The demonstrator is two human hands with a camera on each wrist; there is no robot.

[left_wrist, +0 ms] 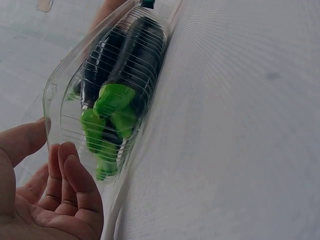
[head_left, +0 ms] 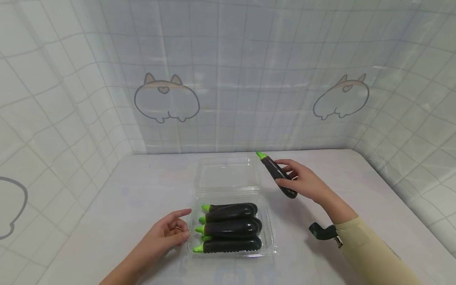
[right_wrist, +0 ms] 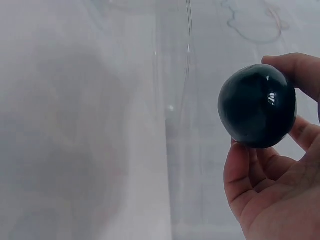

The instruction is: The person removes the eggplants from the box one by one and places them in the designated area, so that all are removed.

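- Presently, your surface (head_left: pixel 149 186) carries the clear container (head_left: pixel 269 233), lid (head_left: pixel 228 175) laid back, eggplants (head_left: pixel 230 228) inside.
- Hands apart: your left hand (head_left: pixel 164 232) touches the container's left edge, fingers loose; press lightly, tipping nothing.
- Your right hand (head_left: pixel 302 180) pinches the raised eggplant (head_left: pixel 275 169), right of the lid; keep its green stem (head_left: pixel 261 155) clear.

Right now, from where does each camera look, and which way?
Head: worn there, facing forward and down at the clear container of eggplants; left hand, right hand and forearms show.
Left wrist: worn there, facing the container's side; that hand and part of the right arm show.
Right wrist: worn there, facing the held eggplant end-on; that hand shows.
Head and left wrist share the container.
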